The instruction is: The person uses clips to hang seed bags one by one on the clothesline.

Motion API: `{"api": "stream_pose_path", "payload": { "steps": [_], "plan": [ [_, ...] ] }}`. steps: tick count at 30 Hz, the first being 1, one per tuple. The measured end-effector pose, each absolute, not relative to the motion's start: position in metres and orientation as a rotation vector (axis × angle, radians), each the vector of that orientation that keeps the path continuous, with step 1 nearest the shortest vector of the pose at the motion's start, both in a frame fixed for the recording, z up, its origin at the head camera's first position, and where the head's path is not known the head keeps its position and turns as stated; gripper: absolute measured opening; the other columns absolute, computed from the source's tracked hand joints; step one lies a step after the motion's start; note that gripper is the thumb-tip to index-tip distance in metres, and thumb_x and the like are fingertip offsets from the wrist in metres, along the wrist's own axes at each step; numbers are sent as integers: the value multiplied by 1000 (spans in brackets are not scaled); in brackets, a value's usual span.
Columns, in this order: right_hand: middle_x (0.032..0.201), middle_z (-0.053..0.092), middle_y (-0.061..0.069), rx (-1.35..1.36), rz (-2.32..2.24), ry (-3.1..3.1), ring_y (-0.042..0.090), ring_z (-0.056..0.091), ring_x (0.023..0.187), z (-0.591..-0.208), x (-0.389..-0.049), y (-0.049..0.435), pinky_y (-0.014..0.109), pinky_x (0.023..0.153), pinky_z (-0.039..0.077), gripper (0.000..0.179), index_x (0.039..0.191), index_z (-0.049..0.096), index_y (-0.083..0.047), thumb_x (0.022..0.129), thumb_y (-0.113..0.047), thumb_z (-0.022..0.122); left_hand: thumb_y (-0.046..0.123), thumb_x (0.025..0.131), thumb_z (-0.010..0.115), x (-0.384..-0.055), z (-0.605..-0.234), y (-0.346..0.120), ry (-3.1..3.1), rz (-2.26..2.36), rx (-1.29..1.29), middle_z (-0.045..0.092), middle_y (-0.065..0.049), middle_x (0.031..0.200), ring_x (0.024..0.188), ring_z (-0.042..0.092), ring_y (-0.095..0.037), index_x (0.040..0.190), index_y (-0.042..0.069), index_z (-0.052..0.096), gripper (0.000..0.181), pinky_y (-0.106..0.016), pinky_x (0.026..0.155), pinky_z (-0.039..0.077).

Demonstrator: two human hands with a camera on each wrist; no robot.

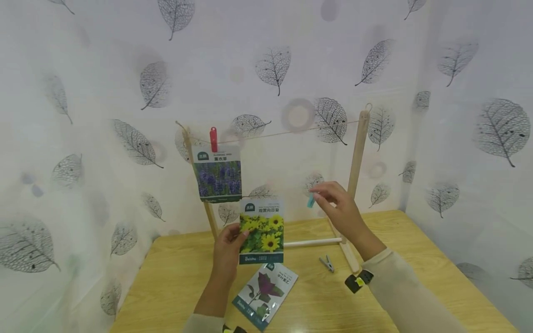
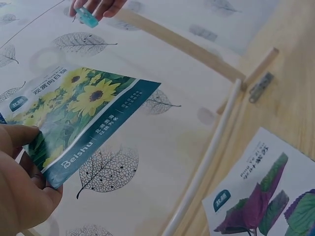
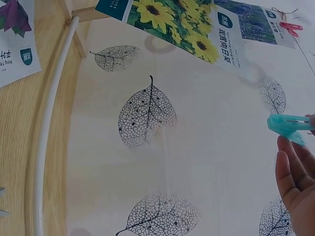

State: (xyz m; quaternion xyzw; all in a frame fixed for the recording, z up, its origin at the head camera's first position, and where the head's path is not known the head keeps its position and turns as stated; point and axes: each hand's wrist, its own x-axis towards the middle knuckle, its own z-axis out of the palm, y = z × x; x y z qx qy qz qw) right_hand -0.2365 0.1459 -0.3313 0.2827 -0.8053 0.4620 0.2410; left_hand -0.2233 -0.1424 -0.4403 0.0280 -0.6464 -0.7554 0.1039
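My left hand (image 1: 226, 249) pinches a sunflower seed packet (image 1: 261, 233) by its left edge, thumb on the printed front. The packet is upright in the air, below the string (image 1: 283, 133). A teal clothespin (image 3: 290, 125) is pinched in my right hand (image 1: 339, 208), to the right of the packet and apart from it. On the string at the left, a red clothespin (image 1: 213, 139) holds a lavender seed packet (image 1: 218, 175), which hangs down. A third packet (image 1: 266, 293) with a purple-leaved plant lies on the table below my left hand.
Two wooden posts carry the string; the right post (image 1: 358, 157) stands behind my right hand. A white rod (image 1: 312, 242) runs low between them. A grey clothespin (image 1: 327, 264) lies on the wooden table (image 1: 166, 277). Leaf-patterned sheeting (image 1: 225, 60) surrounds the table's back and sides.
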Motion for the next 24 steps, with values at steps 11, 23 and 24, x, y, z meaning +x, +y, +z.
{"api": "stream_pose_path", "payload": {
  "steps": [11, 23, 24],
  "plan": [
    [114, 61, 11, 788, 1250, -2203, 11, 59, 94, -322, -235, 148, 17, 80, 50, 22, 116, 65, -2, 97, -7, 55, 18, 87, 72, -215, -434, -138, -1843, -2221, 93, 59, 3, 105, 99, 58, -11, 113, 3, 58, 33, -21, 85, 51],
    [115, 61, 4, 801, 1207, -2161, 11, 61, 95, -328, -260, 148, 18, 81, 51, 22, 118, 66, -13, 97, -12, 57, 18, 89, 70, -215, -434, -134, -1839, -2233, 69, 59, 1, 106, 96, 58, -12, 113, 3, 57, 32, -22, 81, 52],
    [116, 61, 2, 804, 1203, -2159, 9, 61, 95, -329, -262, 149, 17, 81, 51, 22, 118, 66, -15, 98, -14, 57, 18, 89, 70, -215, -434, -134, -1842, -2231, 66, 59, 1, 106, 96, 59, -12, 114, 3, 57, 32, -22, 80, 52]
  ]
}}
